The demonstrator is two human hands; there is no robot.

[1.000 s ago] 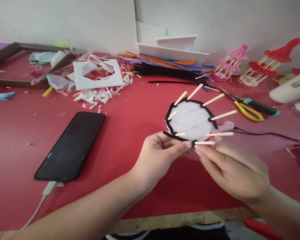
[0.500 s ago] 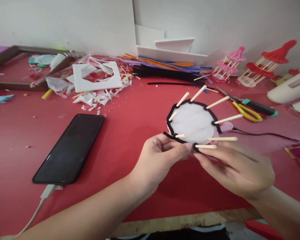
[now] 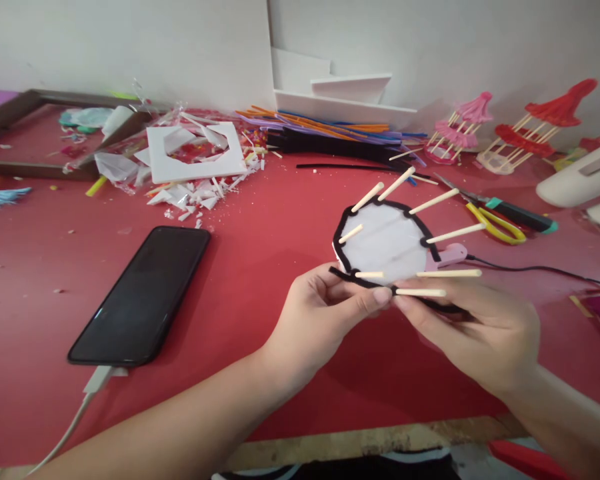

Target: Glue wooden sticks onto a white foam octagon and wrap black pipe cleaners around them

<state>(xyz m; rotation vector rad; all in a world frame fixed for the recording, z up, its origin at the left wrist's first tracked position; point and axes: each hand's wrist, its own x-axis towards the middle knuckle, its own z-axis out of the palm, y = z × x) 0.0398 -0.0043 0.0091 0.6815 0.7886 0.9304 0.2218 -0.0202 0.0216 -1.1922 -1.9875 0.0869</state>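
A round white disc (image 3: 385,243) is tilted towards me, with several pale wooden sticks (image 3: 435,201) standing out around its rim. A black pipe cleaner (image 3: 336,233) runs along that rim and loops at the feet of the sticks. My left hand (image 3: 325,313) is closed, thumb on top, on the disc's near edge. Beside it, my right hand (image 3: 480,327) pinches the black pipe cleaner close to the nearest stick, and a dark length of it passes between the fingers. A pink tab (image 3: 453,255) with a black cord juts from the disc's right side.
A phone (image 3: 140,297) on a white cable lies left. Foam scraps and a cut-out white board (image 3: 195,153) are behind it. Pipe cleaners (image 3: 330,137) are bundled at the back. Yellow-handled scissors (image 3: 497,223) and pink and red stick models (image 3: 540,127) are right.
The disc has tipped slightly, so its near sticks show longer. My right hand has shifted a little left, its fingertips now beside my left thumb; the pipe cleaner's length shows under its fingers.
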